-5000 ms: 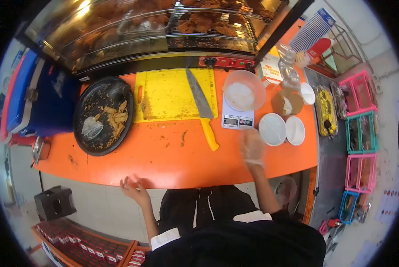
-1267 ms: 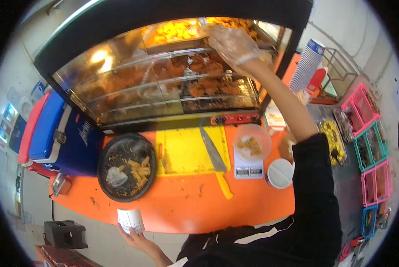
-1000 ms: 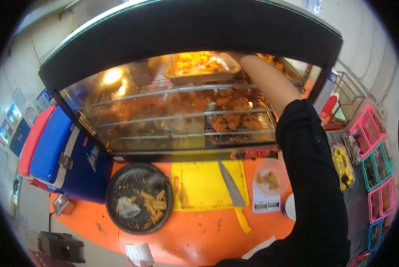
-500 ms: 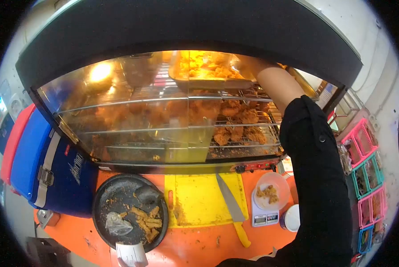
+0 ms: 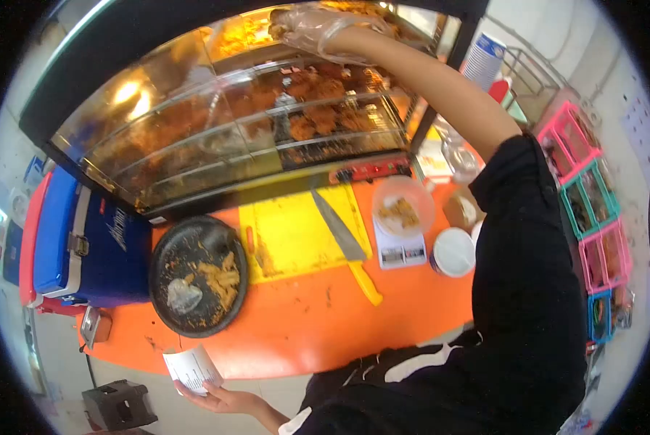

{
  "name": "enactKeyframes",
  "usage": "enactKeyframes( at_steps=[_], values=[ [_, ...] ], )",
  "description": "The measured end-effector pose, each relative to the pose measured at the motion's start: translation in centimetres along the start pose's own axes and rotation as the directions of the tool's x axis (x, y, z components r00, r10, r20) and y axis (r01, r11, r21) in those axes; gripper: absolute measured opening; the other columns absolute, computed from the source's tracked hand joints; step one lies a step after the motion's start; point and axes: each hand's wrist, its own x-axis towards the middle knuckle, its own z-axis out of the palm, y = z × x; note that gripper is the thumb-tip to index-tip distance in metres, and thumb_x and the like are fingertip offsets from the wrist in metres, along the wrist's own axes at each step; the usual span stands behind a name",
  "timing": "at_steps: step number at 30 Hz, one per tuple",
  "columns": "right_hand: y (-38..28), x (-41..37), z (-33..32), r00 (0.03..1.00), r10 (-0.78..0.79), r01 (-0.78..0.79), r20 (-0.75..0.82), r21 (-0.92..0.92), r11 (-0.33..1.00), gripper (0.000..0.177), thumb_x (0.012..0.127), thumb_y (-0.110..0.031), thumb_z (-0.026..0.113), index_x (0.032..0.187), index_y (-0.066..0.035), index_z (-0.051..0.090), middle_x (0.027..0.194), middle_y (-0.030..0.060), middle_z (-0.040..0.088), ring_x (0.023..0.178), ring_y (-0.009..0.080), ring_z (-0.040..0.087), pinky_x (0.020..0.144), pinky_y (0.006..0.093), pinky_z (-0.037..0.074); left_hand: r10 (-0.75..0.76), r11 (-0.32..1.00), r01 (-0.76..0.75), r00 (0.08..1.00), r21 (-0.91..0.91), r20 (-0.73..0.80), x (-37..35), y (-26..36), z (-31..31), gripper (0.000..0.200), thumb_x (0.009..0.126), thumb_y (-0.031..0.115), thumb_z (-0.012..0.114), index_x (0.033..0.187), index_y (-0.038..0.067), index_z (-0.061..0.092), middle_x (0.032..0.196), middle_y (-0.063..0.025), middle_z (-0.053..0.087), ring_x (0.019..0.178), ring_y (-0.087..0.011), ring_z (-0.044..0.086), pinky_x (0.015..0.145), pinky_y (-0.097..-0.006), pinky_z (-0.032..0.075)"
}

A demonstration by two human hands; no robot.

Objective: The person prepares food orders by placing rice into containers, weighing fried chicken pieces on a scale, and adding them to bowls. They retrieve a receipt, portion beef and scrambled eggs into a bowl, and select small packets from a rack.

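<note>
My left hand (image 5: 220, 396) is closed round a white paper cup (image 5: 193, 367) with printed lines, in front of the table's near edge. My right hand (image 5: 314, 30), in a clear plastic glove, is raised at the upper part of the glass food warmer (image 5: 187, 177). Its fingers are closed on a small brown piece of fried chicken (image 5: 278, 25). Just beside it, a tray of golden fried pieces (image 5: 241, 36) glows under the lamp. Larger fried chicken pieces (image 5: 318, 119) lie on the rack below.
On the orange table (image 5: 289, 319) are a black round pan (image 5: 167, 254) with fried strips and a plastic bag, a yellow cutting board (image 5: 281, 232), a knife (image 5: 339, 232), and a scale (image 5: 401, 254) bearing a bowl of pieces. A blue cooler (image 5: 78, 239) stands left, stacked baskets (image 5: 590, 206) right.
My right hand has moved left and up from the tray, with a brown piece at its fingers. My left hand and the cup have come further into view. The camera view has tilted.
</note>
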Motion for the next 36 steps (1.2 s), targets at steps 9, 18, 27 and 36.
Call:
enactKeyframes(
  at_steps=[9, 18, 27, 36],
  values=[
    [-5.7, -33.6, 10.2, 0.749, 0.486, -0.653, 0.451, 0.372, 0.660, 0.023, 0.088, -0.020, 0.049, 0.106, -0.006, 0.051, 0.089, 0.0079, 0.057, 0.078, 0.0180, 0.055, 0.066, 0.0310, 0.045, 0.002, 0.991, 0.009, 0.996, -0.130, 0.084, -2.9, -1.2, -2.3, 0.048, 0.086, 0.016, 0.041, 0.131, 0.002, 0.032, 0.135, -0.0150, 0.031, 0.127, -0.0302, 0.028, 0.102, -0.0443, 0.027],
    [-2.9, -40.9, 18.6, 0.629, 0.607, -0.767, 0.486, 0.258, 0.588, 0.019, 0.087, -0.020, 0.050, 0.101, -0.008, 0.053, 0.084, 0.0042, 0.055, 0.074, 0.0141, 0.053, 0.062, 0.0286, 0.044, 0.043, 0.969, -0.014, 0.993, -0.246, 0.113, -4.7, 0.1, -1.5, 0.045, 0.087, 0.014, 0.038, 0.131, 0.003, 0.033, 0.134, -0.0162, 0.032, 0.123, -0.0301, 0.034, 0.098, -0.0441, 0.031],
    [-1.8, -38.5, 13.8, 0.622, 0.609, -0.616, 0.492, 0.788, -0.009, 0.014, 0.086, -0.019, 0.052, 0.096, -0.010, 0.055, 0.080, 0.0005, 0.053, 0.069, 0.0103, 0.050, 0.057, 0.0262, 0.042, 0.028, 0.975, 0.001, 0.991, -0.223, 0.128, -4.9, -0.7, -2.3, 0.045, 0.088, 0.015, 0.038, 0.131, 0.003, 0.034, 0.135, -0.0136, 0.031, 0.125, -0.0286, 0.031, 0.098, -0.0431, 0.033],
    [-2.0, -39.0, 13.8, 0.505, 0.559, -0.625, 0.658, 0.725, -0.289, 0.015, 0.084, -0.019, 0.056, 0.098, -0.013, 0.056, 0.083, -0.0027, 0.053, 0.070, 0.0068, 0.049, 0.057, 0.0216, 0.042, 0.009, 0.980, 0.025, 0.986, -0.199, 0.166, -5.5, -0.3, -1.8, 0.046, 0.085, 0.010, 0.038, 0.131, 0.004, 0.034, 0.135, -0.0133, 0.031, 0.126, -0.0281, 0.030, 0.101, -0.0434, 0.028]
  ],
)
